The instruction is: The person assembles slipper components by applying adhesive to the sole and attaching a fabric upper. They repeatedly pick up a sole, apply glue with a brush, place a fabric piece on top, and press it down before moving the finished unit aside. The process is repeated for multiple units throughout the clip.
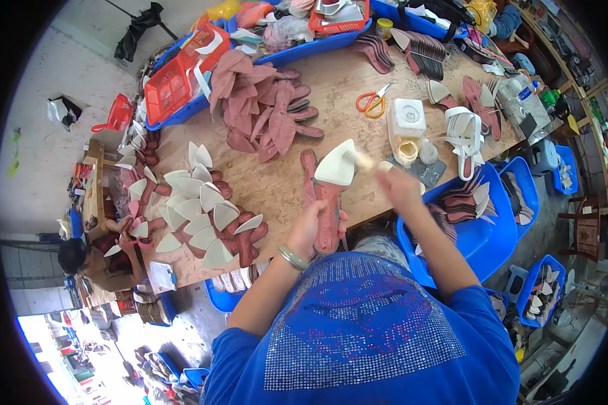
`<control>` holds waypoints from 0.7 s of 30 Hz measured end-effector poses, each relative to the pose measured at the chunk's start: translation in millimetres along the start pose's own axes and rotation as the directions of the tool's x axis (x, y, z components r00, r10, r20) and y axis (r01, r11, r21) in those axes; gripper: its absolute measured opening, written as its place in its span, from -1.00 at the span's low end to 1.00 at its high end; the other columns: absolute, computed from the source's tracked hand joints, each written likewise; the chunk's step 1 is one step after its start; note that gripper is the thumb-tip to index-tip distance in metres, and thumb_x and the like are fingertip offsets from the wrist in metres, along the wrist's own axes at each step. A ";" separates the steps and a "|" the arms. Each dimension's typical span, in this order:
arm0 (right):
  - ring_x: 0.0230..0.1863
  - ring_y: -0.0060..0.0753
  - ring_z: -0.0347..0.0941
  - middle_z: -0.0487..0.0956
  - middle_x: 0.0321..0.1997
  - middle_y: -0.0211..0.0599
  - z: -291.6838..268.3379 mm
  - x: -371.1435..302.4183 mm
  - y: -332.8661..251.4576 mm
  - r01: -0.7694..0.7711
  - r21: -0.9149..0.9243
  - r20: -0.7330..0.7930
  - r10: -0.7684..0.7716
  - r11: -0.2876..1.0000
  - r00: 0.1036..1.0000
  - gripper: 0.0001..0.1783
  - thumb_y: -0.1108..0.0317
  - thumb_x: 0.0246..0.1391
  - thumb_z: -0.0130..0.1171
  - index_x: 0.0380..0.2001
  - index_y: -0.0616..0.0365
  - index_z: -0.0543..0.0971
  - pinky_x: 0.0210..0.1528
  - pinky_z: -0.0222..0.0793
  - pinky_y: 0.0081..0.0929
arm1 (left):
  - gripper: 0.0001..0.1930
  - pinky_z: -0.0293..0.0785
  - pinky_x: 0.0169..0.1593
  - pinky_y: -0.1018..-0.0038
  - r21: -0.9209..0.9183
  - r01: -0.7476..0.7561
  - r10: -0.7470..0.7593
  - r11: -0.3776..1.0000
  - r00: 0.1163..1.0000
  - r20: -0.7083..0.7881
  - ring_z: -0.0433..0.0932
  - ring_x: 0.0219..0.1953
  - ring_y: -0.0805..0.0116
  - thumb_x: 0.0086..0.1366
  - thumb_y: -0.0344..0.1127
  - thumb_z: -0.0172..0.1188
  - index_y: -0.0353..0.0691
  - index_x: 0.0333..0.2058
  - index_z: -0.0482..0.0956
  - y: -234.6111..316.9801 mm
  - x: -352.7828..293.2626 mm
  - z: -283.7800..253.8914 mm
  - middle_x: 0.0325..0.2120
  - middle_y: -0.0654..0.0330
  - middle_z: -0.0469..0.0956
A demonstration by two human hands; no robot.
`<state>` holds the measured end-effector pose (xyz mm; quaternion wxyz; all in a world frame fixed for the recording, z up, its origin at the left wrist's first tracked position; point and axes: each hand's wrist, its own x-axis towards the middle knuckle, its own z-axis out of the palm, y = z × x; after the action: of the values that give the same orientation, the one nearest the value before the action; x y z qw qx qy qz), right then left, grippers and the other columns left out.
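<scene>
The two hands are apart above the near edge of a bare wooden table, whose tan surface is scuffed and blotched. The left hand, with a smooth, pale bracelet at its wrist, is wrapped around the narrow middle of a reddish-brown shoe sole. This sole points away from the body, in front of the blue shirt with its grid of glittering studs, and its far end carries a smooth, cream-white toe piece shaped like a rounded triangle. The right hand is curled around a pale, blurred brush just beside the toe piece; whether the two touch, I cannot tell. Near the held sole a second, dull red sole shows, long and narrow. To the left lies a loose heap of white-tipped soles, overlapping like petals, and beyond it a stack of leaf-shaped, matte reddish sheets. To the right are scissors with looped orange handles, a boxy white plastic container whose cut opening looks crusted and yellowish, and a bundle of flat white straps bent into loops. Below them is a smooth blue plastic tub with more curved soles inside.
</scene>
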<state>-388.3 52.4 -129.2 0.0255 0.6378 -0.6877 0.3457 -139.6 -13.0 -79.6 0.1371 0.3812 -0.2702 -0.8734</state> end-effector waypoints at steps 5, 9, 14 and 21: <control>-0.49 -0.19 0.50 0.49 -0.51 -0.25 -14.6 32.0 -36.4 0.010 0.119 -0.027 -0.006 0.993 1.000 -0.72 0.38 -0.02 0.23 -0.17 -0.09 0.62 -0.48 0.41 -0.28 | -0.59 0.51 -0.40 0.37 -0.118 -0.073 0.069 0.990 0.997 -0.036 0.52 -0.51 0.26 0.38 -0.08 -0.23 -0.33 -0.16 0.42 13.2 -34.5 -1.8 -0.44 0.08 0.53; -0.51 -0.20 0.49 0.49 -0.50 -0.26 4.6 23.6 -78.2 0.249 0.059 0.105 -0.254 0.967 0.961 -0.67 0.39 -0.07 0.25 -0.15 -0.12 0.61 -0.49 0.40 -0.26 | -0.57 0.52 -0.43 0.36 -0.160 -0.070 0.076 0.985 0.997 0.031 0.52 -0.52 0.24 0.39 -0.03 -0.25 -0.25 -0.03 0.36 18.0 -49.8 -14.7 -0.39 0.07 0.53; -0.49 -0.17 0.52 0.56 -0.52 -0.18 22.3 67.5 -32.4 -0.120 0.014 -0.056 0.120 0.993 0.991 -0.82 0.31 0.03 0.23 -0.27 0.03 0.66 -0.45 0.40 -0.31 | -0.54 0.52 -0.43 0.38 -0.101 -0.082 0.084 0.992 0.996 0.011 0.53 -0.51 0.25 0.40 0.01 -0.28 -0.23 0.00 0.36 17.8 -63.5 -31.7 -0.34 0.04 0.55; -0.44 -0.14 0.59 0.65 -0.40 -0.10 -16.3 40.5 -12.5 -0.490 0.250 0.076 0.487 0.835 0.870 -0.79 0.25 0.05 0.22 -0.26 0.05 0.69 -0.37 0.46 -0.36 | -0.47 0.49 -0.15 0.47 0.760 -0.294 0.593 0.580 0.791 -0.147 0.56 -0.29 0.28 0.35 -0.07 0.01 -0.33 0.15 0.30 5.4 -59.7 -60.3 -0.16 0.02 0.54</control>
<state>-391.2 26.5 -92.0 -0.1511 0.4407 -0.7760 0.4252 -54.7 -12.9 -75.1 0.2507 0.4854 -0.6367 -0.5442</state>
